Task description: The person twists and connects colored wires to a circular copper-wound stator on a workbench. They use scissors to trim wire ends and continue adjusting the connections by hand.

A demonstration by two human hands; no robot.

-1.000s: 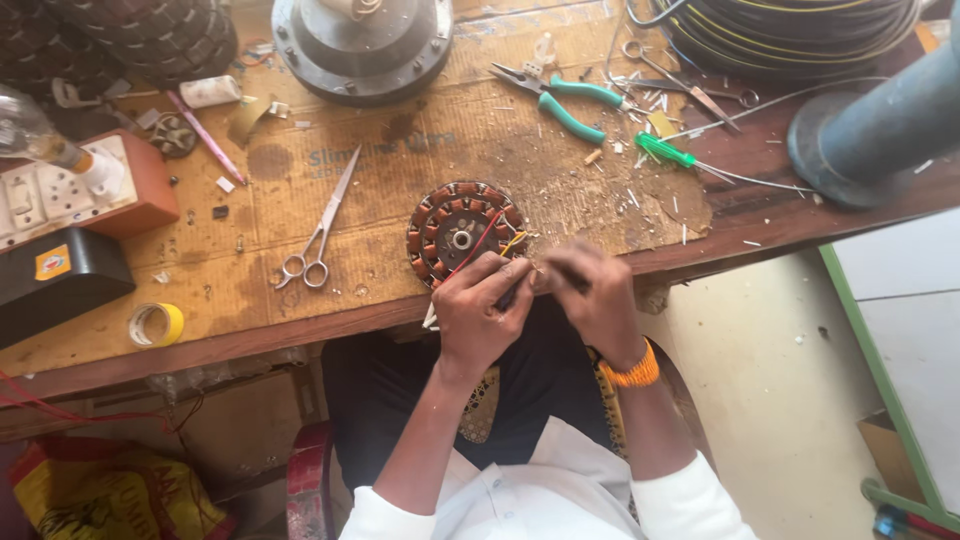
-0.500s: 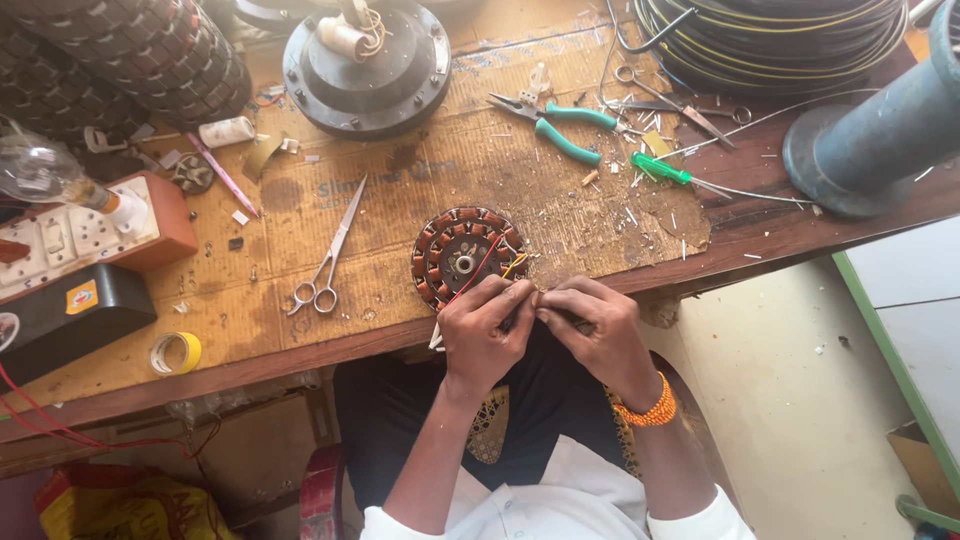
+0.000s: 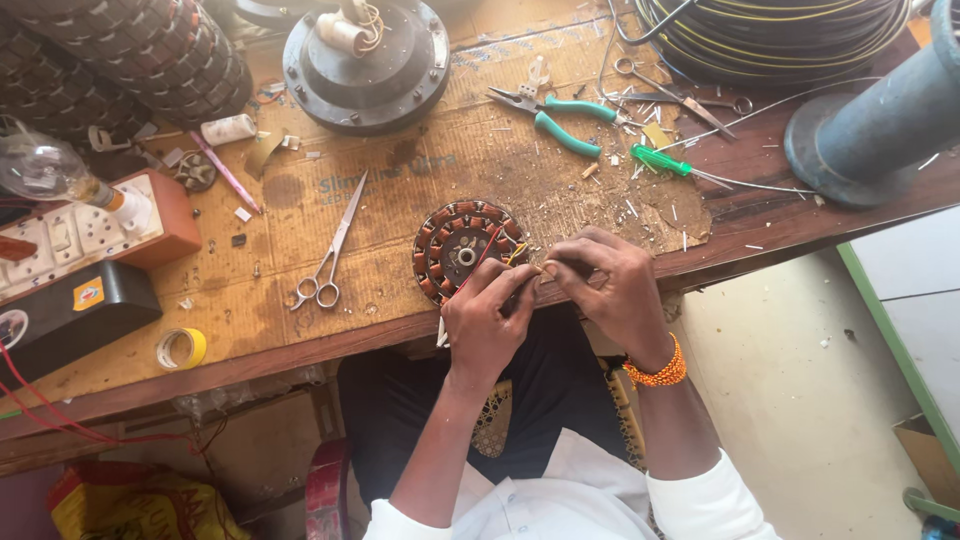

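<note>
Nearest the camera, the left hand [image 3: 487, 322] and the right hand [image 3: 612, 290] meet at the front edge of the wooden surface [image 3: 300, 345], fingertips pinched together on thin wire leads [image 3: 520, 262] that run out of a round copper-wound stator [image 3: 466, 250]. Both hands are closed narrow on those leads; what the fingers hide beyond that cannot be told. An orange bead bracelet [image 3: 655, 374] sits on the right wrist. The stator lies flat on a worn cardboard sheet [image 3: 400, 190], just ahead of the left hand's knuckles and touching neither palm.

To the left of the stator, a pair of steel scissors [image 3: 331, 250] lies shut on the cardboard. Near the front left edge sits a yellow tape roll [image 3: 181, 348], beside a black box [image 3: 75, 310] and an orange-sided socket board [image 3: 90, 225].

Farther back, green-handled pliers [image 3: 555, 115] and a green-handled screwdriver [image 3: 665, 163] lie among wire scraps. Beyond them stands a dark round motor housing [image 3: 365, 65], a coil of black cable [image 3: 775, 25] at the far right, and a blue-grey spool stand [image 3: 880, 125]
</note>
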